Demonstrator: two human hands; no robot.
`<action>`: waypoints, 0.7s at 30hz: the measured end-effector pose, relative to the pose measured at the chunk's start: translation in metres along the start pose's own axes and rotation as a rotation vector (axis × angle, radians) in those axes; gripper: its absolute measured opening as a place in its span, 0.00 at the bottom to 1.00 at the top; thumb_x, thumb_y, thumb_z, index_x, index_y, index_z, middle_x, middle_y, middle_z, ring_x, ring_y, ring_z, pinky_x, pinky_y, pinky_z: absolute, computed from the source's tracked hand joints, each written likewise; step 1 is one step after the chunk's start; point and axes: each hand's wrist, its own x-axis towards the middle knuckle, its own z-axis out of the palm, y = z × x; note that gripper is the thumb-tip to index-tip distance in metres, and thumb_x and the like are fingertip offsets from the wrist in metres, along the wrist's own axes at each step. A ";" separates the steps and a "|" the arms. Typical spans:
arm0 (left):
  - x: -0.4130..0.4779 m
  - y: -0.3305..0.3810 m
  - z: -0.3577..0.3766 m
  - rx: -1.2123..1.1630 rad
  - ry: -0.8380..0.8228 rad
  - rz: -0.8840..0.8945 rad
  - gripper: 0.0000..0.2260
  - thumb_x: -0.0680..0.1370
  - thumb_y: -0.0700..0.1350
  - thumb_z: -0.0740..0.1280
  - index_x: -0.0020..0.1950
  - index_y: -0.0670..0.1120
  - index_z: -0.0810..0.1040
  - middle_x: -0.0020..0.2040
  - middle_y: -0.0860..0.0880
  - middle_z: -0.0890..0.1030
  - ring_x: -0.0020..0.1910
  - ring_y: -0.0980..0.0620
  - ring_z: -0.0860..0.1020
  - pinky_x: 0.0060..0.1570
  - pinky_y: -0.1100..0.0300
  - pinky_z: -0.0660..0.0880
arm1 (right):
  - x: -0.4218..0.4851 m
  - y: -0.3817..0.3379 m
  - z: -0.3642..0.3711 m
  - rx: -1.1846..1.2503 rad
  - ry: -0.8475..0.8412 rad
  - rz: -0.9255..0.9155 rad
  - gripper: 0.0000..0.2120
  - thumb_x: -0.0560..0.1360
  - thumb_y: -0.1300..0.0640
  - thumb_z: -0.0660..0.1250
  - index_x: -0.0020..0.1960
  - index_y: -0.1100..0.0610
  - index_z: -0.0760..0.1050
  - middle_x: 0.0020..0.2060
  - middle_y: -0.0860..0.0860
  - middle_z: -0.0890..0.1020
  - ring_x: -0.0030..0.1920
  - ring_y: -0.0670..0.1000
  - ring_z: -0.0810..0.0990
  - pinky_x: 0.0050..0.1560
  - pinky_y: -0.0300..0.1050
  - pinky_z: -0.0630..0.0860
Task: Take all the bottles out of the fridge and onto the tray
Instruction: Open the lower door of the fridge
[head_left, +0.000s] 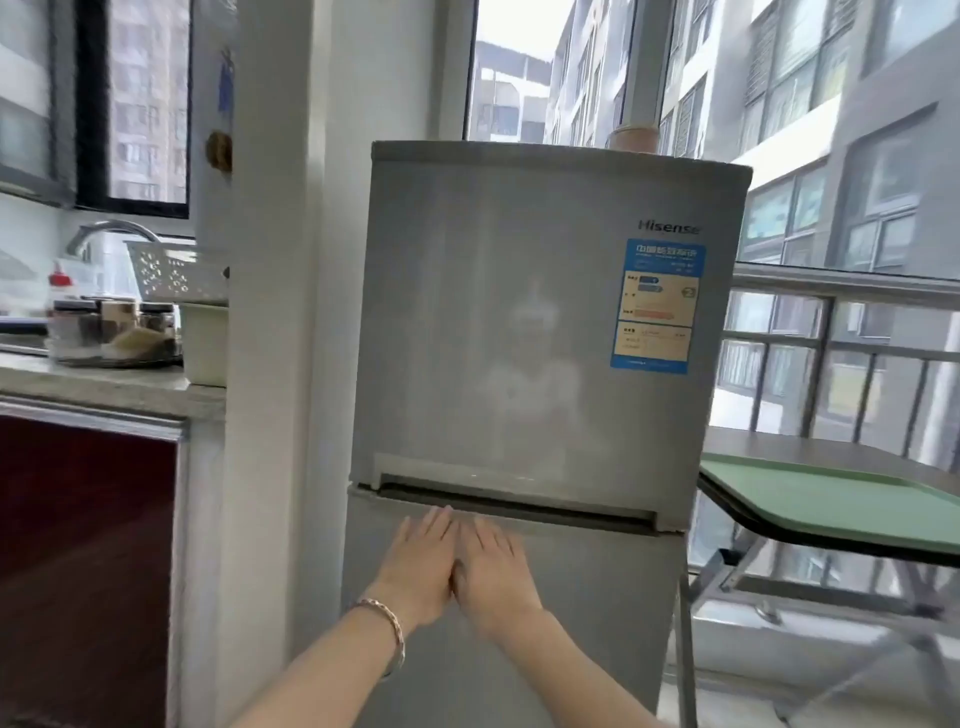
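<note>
A silver two-door fridge (519, 322) stands straight ahead with both doors closed, so no bottles show. My left hand (415, 566) and my right hand (493, 577) are held flat side by side, thumbs touching, in front of the top of the lower door, just under the handle slot (514, 501). Both hands are empty with fingers extended. A pale green tray (841, 499) lies bare on a folding table to the right of the fridge.
A white pillar (275, 312) stands left of the fridge. Past it lies a kitchen counter (104, 379) with jars, a white basket and a tap. The folding table (779, 535) has metal legs near the fridge's right side. A balcony railing (857, 353) runs behind.
</note>
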 end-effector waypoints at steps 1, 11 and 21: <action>0.001 -0.004 0.002 -0.014 -0.015 -0.025 0.28 0.81 0.44 0.55 0.80 0.44 0.48 0.81 0.48 0.47 0.80 0.49 0.45 0.77 0.49 0.45 | 0.003 -0.001 0.002 -0.020 -0.003 -0.002 0.31 0.79 0.50 0.47 0.79 0.58 0.49 0.79 0.55 0.51 0.79 0.53 0.47 0.76 0.50 0.40; 0.035 -0.032 0.011 -0.029 -0.099 -0.095 0.33 0.82 0.50 0.55 0.80 0.45 0.40 0.80 0.50 0.42 0.79 0.51 0.40 0.77 0.47 0.41 | 0.050 0.000 0.013 -0.052 -0.126 0.102 0.38 0.79 0.43 0.53 0.79 0.58 0.40 0.79 0.53 0.43 0.79 0.53 0.39 0.76 0.57 0.33; 0.031 -0.032 0.010 -0.029 -0.035 -0.090 0.30 0.81 0.50 0.56 0.80 0.46 0.48 0.80 0.50 0.51 0.79 0.52 0.49 0.77 0.45 0.46 | 0.046 -0.006 0.015 -0.031 -0.074 0.149 0.38 0.78 0.41 0.55 0.79 0.59 0.47 0.79 0.55 0.51 0.79 0.54 0.47 0.77 0.54 0.39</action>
